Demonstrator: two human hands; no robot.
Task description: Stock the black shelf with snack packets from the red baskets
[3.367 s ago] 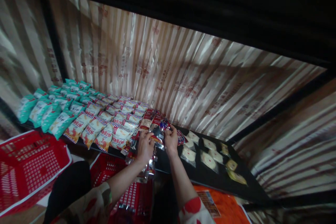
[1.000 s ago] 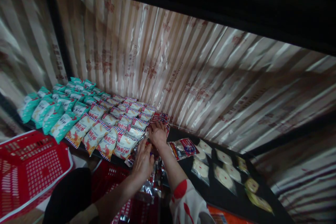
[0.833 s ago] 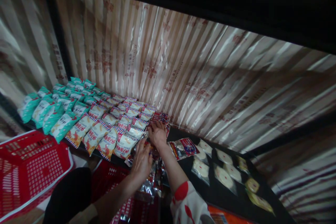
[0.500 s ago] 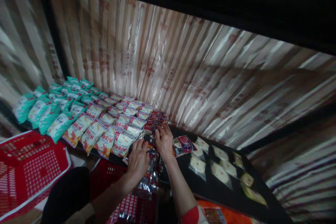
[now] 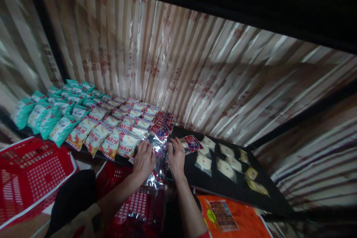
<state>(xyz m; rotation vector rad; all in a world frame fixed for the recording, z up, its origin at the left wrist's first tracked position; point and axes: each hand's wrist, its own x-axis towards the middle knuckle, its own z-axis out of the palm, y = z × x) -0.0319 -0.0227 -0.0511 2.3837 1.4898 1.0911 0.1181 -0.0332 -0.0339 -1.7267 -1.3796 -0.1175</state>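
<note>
Reaching forward from the bottom of my remote view, both bare forearms converge over the near edge of a flat black shelf (image 5: 189, 173). My left hand (image 5: 143, 158) lies palm down, its fingers pointing away from me at the left side of a row of glossy dark-red and silver plastic packets (image 5: 161, 130). My right hand (image 5: 176, 156) sits opposite, at the right side, its forearm slanting up and to the left, fingers bent and slightly apart. I cannot tell whether either grip is clenched on the plastic or only rests against it.

The row lies on the shelf between the hands, its long axis running from back to front; the shiny near end reaches the front edge, above a red perforated plastic basket (image 5: 134, 208). Just right of the right hand, a single red-and-silver flat packet (image 5: 192, 143) lies roughly crosswise, silver part toward the hand, red part pointing right, near white round flat pieces in clear bags (image 5: 225, 167). White-and-orange puffed bags with striped edges (image 5: 96, 138) stand close on the left.
</note>
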